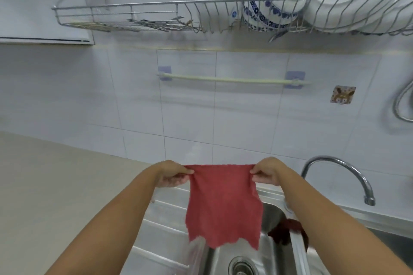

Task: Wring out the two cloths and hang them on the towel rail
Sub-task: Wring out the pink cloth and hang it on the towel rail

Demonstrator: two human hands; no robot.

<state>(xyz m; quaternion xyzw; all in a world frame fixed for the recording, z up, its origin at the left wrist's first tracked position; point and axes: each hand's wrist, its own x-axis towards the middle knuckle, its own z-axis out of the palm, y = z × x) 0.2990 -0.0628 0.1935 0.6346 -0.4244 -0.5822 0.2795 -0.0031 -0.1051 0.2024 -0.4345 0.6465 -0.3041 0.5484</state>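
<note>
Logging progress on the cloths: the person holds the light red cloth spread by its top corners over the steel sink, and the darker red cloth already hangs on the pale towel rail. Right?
Not quite. In the head view the pale towel rail on the tiled wall is bare; the darker red cloth lies bunched on the steel sink divider. The left hand and right hand do hold the light red cloth spread by its top corners.

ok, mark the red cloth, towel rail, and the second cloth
red cloth (223, 203), head view, centre of the hanging fabric
towel rail (232, 79), head view, middle of the bar
dark cloth (285, 231), head view, bunched part on sink divider
</note>
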